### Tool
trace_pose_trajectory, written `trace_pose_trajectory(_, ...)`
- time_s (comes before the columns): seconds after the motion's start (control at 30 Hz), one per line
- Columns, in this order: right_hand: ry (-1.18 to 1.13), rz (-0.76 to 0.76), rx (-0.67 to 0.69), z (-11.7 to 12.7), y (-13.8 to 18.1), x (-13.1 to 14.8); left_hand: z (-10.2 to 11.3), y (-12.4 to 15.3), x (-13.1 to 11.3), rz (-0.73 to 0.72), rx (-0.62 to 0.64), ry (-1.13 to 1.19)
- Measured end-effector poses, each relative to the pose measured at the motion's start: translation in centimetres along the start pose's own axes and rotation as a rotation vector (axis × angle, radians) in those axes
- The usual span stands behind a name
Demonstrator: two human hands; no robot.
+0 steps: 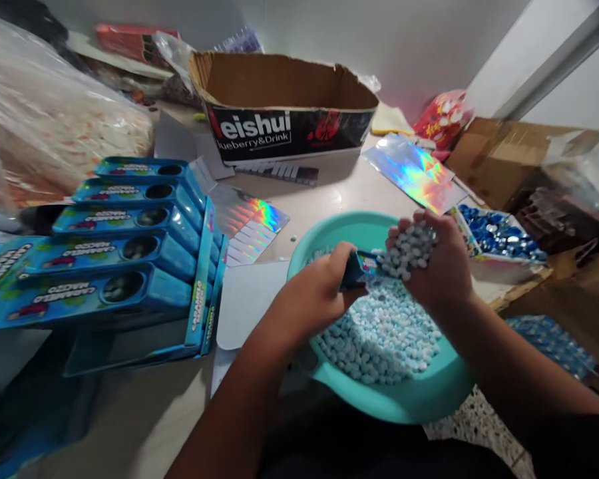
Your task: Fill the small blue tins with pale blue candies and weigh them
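My left hand [324, 279] is closed around a small blue candy box [362, 265], held over the bowl with its end toward my other hand. A heap of pale candies [410, 249] lies in my cupped right hand [444, 266], right beside the box. Under both hands sits a turquoise bowl [409, 399], holding many loose pale blue and white candies [379, 332]. To the left, several blue candy boxes [114, 249] with round windows stand in a stepped row in a blue display tray [199, 306].
A black printed carton [299, 130] stands at the back. Shiny holographic sheets [404, 169] lie on the table. At the right is a box of blue wrapped pieces [499, 233], near brown cardboard [509, 153]. A large clear plastic bag [80, 126] fills the back left.
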State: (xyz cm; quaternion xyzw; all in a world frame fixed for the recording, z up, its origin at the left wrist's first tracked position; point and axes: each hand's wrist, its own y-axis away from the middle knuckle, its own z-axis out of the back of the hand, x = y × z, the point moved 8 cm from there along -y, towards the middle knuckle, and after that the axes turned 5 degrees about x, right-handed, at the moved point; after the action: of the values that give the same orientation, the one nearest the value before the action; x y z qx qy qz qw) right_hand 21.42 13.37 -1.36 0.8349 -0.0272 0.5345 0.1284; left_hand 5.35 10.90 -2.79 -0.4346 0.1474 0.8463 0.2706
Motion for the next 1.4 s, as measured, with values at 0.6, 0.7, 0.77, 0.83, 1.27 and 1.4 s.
trace_pose_trajectory(0.6, 0.009, 0.155, 0.078, -0.3, 1.1, 0.8, -1.1, -0.5, 0.0, -0.012, -0.008, -0.183)
trace_pose_trajectory(0.7, 0.008, 0.236, 0.146, -1.1, 1.4, 1.3, -0.8, -0.4, -0.3, -0.041, -0.027, -0.148)
trace_pose_trajectory(0.77, 0.042, 0.255, 0.159, -1.4, 1.3, 1.3, -0.7, -0.3, -0.5, -0.054, -0.027, -0.131)
trace_pose_trajectory(0.83, 0.08, 0.248, 0.156, -1.4, 1.2, 1.0, -0.7, -0.4, -0.3, -0.036, -0.011, -0.131)
trace_pose_trajectory(1.27, 0.755, 0.035, 0.219, 2.4, -0.3, 0.0, 0.9, 0.1, 0.1, 0.076, -0.174, -0.084)
trace_pose_trajectory(1.4, 1.032, -0.176, 0.325, 5.2, 1.7, -1.4, 2.0, 0.5, 0.8, 0.197, -0.326, -0.158)
